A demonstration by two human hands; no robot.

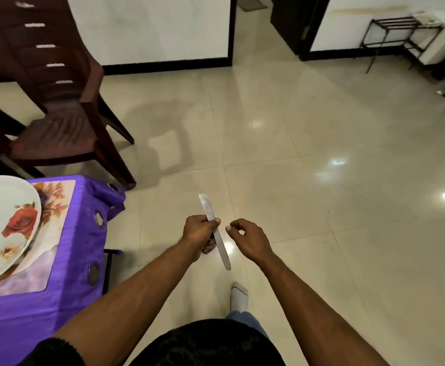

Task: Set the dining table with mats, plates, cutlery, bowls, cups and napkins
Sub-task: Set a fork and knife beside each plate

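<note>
You stand in home dining room: purple-clothed table [57, 299], dark brown plastic chair [57, 101] behind it, glossy cream tiled floor [321, 154] alongside.

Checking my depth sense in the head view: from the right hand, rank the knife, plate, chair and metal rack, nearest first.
From the right hand:
1. Knife, just left, in the left hand.
2. Plate, far left on the table.
3. Chair, upper left.
4. Metal rack, top right by the wall.

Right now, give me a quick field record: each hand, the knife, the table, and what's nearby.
left hand: grip on knife at mid-length
right hand: holds nothing, fingers loosely curled, beside the knife
knife: over the floor, not on the table
table: purple cloth, floral mat with rose plate on it
nearby: brown chair
</note>
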